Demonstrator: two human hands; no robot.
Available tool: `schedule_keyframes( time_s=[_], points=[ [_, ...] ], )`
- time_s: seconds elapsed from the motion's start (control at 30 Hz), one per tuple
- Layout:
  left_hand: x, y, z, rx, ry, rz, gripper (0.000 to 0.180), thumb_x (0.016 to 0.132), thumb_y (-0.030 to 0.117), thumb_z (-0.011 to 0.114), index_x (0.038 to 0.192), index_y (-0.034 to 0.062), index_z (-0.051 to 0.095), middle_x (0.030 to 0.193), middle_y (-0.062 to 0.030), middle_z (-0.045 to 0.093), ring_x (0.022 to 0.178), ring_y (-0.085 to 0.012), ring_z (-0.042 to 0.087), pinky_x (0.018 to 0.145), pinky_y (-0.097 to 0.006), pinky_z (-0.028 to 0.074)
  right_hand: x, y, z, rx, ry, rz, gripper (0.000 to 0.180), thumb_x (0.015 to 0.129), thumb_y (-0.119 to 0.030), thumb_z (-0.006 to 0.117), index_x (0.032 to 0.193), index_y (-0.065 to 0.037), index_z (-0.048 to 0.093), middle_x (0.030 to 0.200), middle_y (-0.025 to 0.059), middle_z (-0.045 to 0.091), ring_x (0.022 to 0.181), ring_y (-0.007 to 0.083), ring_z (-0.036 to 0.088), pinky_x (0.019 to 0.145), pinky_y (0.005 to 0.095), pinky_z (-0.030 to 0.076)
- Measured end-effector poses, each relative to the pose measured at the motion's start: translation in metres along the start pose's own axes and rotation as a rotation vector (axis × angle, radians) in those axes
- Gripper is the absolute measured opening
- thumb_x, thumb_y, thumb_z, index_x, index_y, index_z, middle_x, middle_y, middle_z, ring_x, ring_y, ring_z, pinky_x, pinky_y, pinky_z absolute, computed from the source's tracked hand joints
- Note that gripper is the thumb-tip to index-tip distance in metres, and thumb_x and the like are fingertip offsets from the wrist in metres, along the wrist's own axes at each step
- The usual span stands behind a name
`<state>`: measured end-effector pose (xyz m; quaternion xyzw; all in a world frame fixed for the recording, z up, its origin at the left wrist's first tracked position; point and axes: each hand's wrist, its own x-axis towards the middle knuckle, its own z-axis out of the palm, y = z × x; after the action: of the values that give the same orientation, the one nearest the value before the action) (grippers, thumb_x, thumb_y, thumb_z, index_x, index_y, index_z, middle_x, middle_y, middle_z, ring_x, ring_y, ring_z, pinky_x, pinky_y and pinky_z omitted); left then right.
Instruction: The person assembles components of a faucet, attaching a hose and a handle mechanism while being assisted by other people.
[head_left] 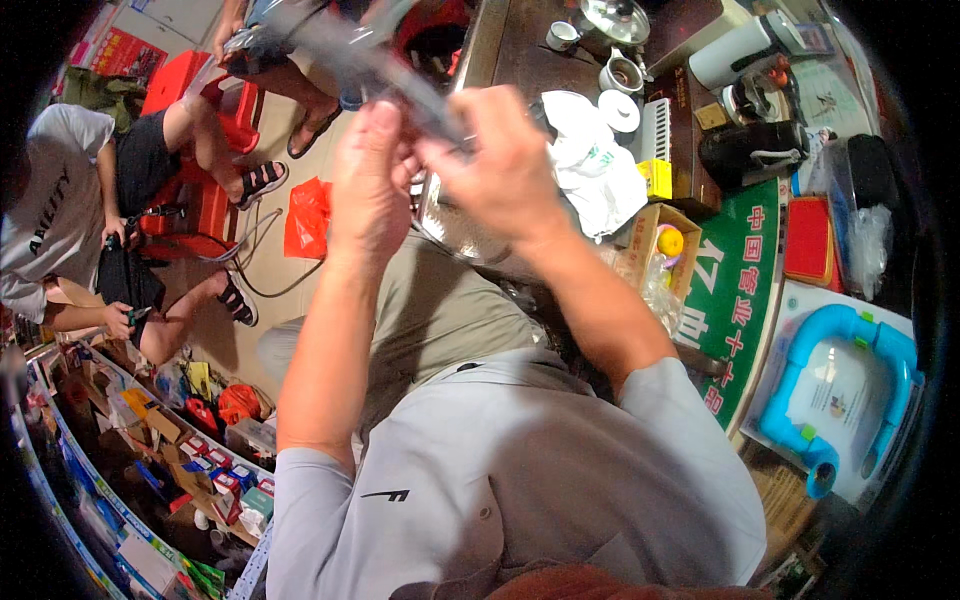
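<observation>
Head view, sole entry.

Item: one long grey strip, glossy in patches, motion-blurred; exact kind uncertain. Location: raised in front of me, at my hands. Long axis: slanting, near end at my right fingers, far end away to the upper left; most of its length lies forward and leftward of my grip.

Nearer hand: my right hand, on the near end. My left hand: just beside it, thumb up; contact with the strip uncertain.

Fingers, right: curled, thumb and forefinger pinching the strip's near end. Fingers, left: partly folded; whether pinching, I cannot tell.

Markings, wording not transcribed:
- Green panel, right: large pale characters, legible.
- White bag, beyond my right hand: small green print, unreadable.
- My grey shirt: small black chest mark.
- Seated person's white shirt, left: dark capitals, legible.
- Red poster, upper left: pale lettering, too small to read.
</observation>
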<state>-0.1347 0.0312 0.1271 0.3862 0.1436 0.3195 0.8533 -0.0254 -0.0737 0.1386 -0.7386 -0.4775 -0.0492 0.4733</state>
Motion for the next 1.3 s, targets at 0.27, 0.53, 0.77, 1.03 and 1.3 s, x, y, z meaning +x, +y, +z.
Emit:
schedule_keyframes(
  time_s=[0.27, 0.53, 0.77, 1.03, 1.3],
  points=[
    [-0.065, 0.107, -0.043, -0.166, 0.066, 0.136, 0.029, 0.093, 0.025, 0.065, 0.113, 0.0051, 0.064, 0.099, -0.009, 0.06, 0.091, -0.0254, 0.058, 0.1, -0.05, 0.043, 0.017, 0.089, 0.006, 0.004, -0.168, 0.061, 0.053, 0.078, -0.036, 0.082, 0.123, -0.012, 0.071, 0.118, 0.0154, 0.07, 0.111, 0.0341, 0.065, 0.097, 0.0428, 0.052],
    [-0.101, 0.137, -0.085, -0.078, -0.022, 0.27, 0.026, 0.098, 0.025, 0.065, 0.115, 0.0071, 0.056, 0.088, -0.0058, 0.054, 0.078, -0.0197, 0.053, 0.09, -0.044, 0.045, -0.021, 0.191, 0.035, -0.333, -0.512, 0.147, 0.05, 0.082, -0.031, 0.077, 0.128, -0.015, 0.064, 0.109, 0.0179, 0.066, 0.108, 0.0386, 0.064, 0.094, 0.046, 0.052],
    [-0.097, 0.117, -0.101, -0.226, 0.025, 0.243, 0.02, 0.097, 0.019, 0.064, 0.108, 0.0052, 0.056, 0.086, -0.0068, 0.052, 0.078, -0.0202, 0.051, 0.091, -0.042, 0.044, 0.007, 0.185, 0.002, -0.082, -0.465, 0.195, 0.042, 0.076, -0.028, 0.074, 0.114, -0.01, 0.07, 0.102, 0.0179, 0.069, 0.096, 0.0351, 0.068, 0.089, 0.0413, 0.054],
    [-0.103, 0.113, -0.106, -0.193, -0.004, 0.271, 0.021, 0.096, 0.019, 0.066, 0.109, 0.0046, 0.056, 0.086, -0.0073, 0.053, 0.08, -0.0208, 0.053, 0.091, -0.043, 0.046, -0.003, 0.198, 0.013, -0.299, -0.58, 0.107, 0.042, 0.076, -0.021, 0.072, 0.117, -0.011, 0.067, 0.105, 0.0212, 0.066, 0.105, 0.0407, 0.064, 0.093, 0.0454, 0.052],
    [-0.102, 0.108, -0.105, -0.137, 0.024, 0.268, 0.022, 0.097, 0.022, 0.067, 0.11, 0.0053, 0.058, 0.086, -0.0064, 0.055, 0.079, -0.0209, 0.055, 0.091, -0.044, 0.046, -0.009, 0.217, 0.009, -0.341, -0.679, 0.284, 0.034, 0.085, -0.025, 0.071, 0.115, -0.008, 0.068, 0.105, 0.0184, 0.072, 0.095, 0.0363, 0.069, 0.087, 0.0436, 0.054]
  ],
)
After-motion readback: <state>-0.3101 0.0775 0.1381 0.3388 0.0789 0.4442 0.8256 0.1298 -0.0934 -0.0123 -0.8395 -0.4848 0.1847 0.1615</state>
